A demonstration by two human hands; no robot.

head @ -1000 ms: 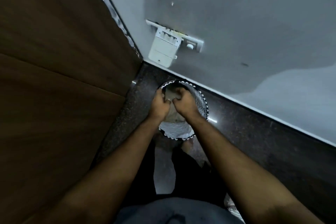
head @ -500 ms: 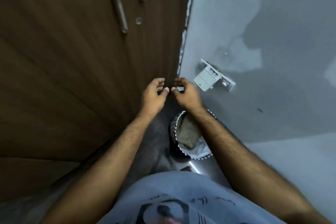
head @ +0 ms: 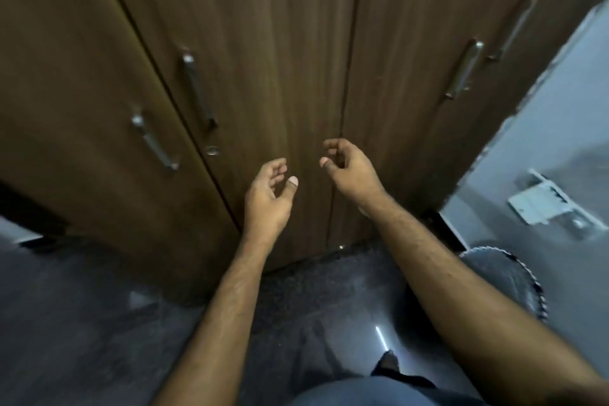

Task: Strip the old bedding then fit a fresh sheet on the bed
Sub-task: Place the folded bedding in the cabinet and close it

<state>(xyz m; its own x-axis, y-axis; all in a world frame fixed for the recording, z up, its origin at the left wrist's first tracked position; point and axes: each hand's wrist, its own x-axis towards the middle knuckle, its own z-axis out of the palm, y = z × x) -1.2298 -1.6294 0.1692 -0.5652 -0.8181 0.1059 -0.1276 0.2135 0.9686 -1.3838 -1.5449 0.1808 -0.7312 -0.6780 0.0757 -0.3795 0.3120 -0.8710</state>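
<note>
My left hand (head: 268, 198) and my right hand (head: 349, 170) are raised in front of a dark wooden wardrobe (head: 263, 59), both empty with loosely curled fingers held apart. A laundry basket (head: 504, 277) with a dark scalloped rim stands on the floor at the lower right, partly behind my right forearm; its contents are hidden. No bed or sheet is in view.
The wardrobe doors are shut and carry metal bar handles (head: 197, 89) (head: 463, 69) and a small round lock (head: 211, 151). A grey wall with a white switch plate (head: 543, 204) is at the right. Dark polished floor (head: 99, 323) lies below.
My hands have left the basket, where they pressed cloth down, and risen empty. The view has swung left from the wall corner to the wardrobe doors.
</note>
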